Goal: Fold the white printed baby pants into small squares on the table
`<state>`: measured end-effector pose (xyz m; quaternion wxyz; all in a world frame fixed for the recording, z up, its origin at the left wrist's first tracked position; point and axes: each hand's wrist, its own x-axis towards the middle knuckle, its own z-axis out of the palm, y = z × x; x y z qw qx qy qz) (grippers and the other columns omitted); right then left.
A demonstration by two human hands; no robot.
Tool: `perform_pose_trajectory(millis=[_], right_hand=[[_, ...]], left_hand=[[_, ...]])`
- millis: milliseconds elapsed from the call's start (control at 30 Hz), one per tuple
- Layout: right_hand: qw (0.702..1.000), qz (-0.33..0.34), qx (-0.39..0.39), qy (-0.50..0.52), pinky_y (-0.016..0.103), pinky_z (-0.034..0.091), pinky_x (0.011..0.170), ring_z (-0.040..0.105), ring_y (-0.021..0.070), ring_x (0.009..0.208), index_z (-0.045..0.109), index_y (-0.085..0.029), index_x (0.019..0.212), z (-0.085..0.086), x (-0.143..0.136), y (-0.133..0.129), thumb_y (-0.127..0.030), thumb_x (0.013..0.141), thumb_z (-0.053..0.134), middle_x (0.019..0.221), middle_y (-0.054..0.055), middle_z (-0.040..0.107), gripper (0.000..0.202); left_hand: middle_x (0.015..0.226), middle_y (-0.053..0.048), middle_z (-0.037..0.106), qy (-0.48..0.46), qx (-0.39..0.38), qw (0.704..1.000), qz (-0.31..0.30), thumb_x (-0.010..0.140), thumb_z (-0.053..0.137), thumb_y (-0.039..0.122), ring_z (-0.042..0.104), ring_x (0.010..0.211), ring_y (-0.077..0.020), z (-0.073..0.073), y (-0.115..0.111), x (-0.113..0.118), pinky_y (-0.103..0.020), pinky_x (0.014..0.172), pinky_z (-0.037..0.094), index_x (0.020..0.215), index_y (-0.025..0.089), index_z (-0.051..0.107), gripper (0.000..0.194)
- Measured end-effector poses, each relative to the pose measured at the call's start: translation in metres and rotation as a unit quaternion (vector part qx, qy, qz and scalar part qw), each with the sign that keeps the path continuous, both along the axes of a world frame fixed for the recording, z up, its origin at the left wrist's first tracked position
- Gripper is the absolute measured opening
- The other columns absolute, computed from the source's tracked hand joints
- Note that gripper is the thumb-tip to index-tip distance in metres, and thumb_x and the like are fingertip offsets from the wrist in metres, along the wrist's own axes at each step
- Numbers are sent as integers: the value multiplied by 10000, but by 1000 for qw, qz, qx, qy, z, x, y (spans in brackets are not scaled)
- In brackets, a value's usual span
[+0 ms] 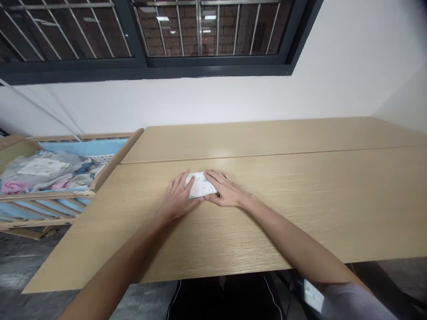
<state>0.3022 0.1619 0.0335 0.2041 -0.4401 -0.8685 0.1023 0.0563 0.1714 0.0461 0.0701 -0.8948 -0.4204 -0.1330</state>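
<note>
A small folded white cloth [201, 186] with a faint printed pattern lies on the light wood table [300, 191]. My left hand [180, 195] grips its left side, thumb resting over the edge. From the right, my right hand [225, 189] has its fingers laid over the upper right corner and its thumb at the lower edge. Both hands rest low on the tabletop, and the cloth's side edges are partly hidden under the fingers.
A wooden crib [96, 180] with blue lining stands left of the table, holding clothes and clear plastic bags [50, 169]. Behind the table is a white wall [213, 100] with a dark-framed barred window [216, 62]. A seam runs along the tabletop.
</note>
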Motion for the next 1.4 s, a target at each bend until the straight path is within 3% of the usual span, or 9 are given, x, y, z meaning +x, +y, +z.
perform_pose_trajectory(millis=[133, 300, 533, 767, 833, 933, 1100, 1300, 1400], right_hand=[[999, -5, -33, 32, 605, 257, 1153, 317, 361, 1473, 198, -201, 1605, 1, 0, 3, -430, 915, 571, 1620, 181, 319, 818], [995, -31, -13, 95, 567, 298, 1111, 431, 330, 1387, 329, -185, 1527, -5, -6, 11, -223, 852, 551, 1512, 185, 474, 712], [939, -81, -55, 330, 492, 453, 966, 598, 282, 1097, 464, -203, 1286, -1, -8, 16, -323, 868, 582, 1170, 115, 643, 451], [831, -125, -104, 531, 324, 518, 682, 606, 178, 721, 383, -264, 1219, 18, -11, 17, -499, 825, 670, 827, -25, 608, 541], [837, -170, -98, 511, 314, 516, 664, 590, 158, 696, 408, -257, 1192, 15, -10, 19, -518, 779, 719, 899, -7, 629, 580], [866, -215, -80, 445, 319, 518, 666, 571, 135, 675, 474, -229, 1126, 2, -9, 20, -524, 747, 751, 992, 24, 614, 554], [903, -204, -52, 375, 354, 532, 742, 593, 168, 769, 529, -196, 1063, -16, -10, 26, -500, 805, 706, 1000, 49, 593, 436], [924, -189, 5, 333, 402, 519, 914, 617, 209, 981, 544, -190, 1118, -12, -8, 26, -443, 970, 487, 1172, 120, 586, 299], [935, -160, 26, 317, 419, 487, 994, 602, 225, 1102, 537, -194, 1187, 0, -5, 19, -445, 1000, 446, 1235, 129, 585, 325]], left_hand=[[1427, -185, 551, -7, -28, 1000, 12, 865, 561, 679, 541, 1234, -378, 14, 5, -9, -535, 1030, 372, 1394, 172, 512, 735], [1242, -134, 690, -44, -34, 998, 17, 888, 529, 313, 615, 1158, -323, 13, 11, -10, -504, 1019, 365, 1243, 181, 579, 382], [1114, -124, 700, -185, -41, 981, 37, 942, 457, 377, 622, 1094, -310, 35, -1, 1, -498, 971, 442, 1019, 200, 655, 278], [920, -66, 760, -422, -416, 804, 43, 817, 650, 513, 736, 768, -242, 39, -16, 16, -338, 629, 555, 1247, 201, 393, 590], [841, -43, 752, -388, -424, 816, 63, 823, 655, 490, 724, 705, -236, 30, -17, 18, -323, 593, 529, 1265, 197, 373, 600], [702, 13, 686, -281, -355, 887, 89, 867, 605, 465, 691, 660, -238, 20, -17, 19, -326, 598, 488, 1292, 184, 400, 549], [724, -5, 662, -148, -263, 947, 104, 906, 541, 450, 681, 730, -265, 20, -20, 21, -321, 621, 436, 1283, 178, 468, 471], [742, -30, 706, -159, -175, 957, 166, 974, 395, 524, 687, 761, -266, 52, -17, 18, -333, 675, 455, 1132, 221, 603, 400], [900, -60, 741, -149, -123, 974, 120, 983, 386, 510, 695, 886, -266, 71, -29, 16, -370, 800, 508, 1150, 207, 615, 415]])
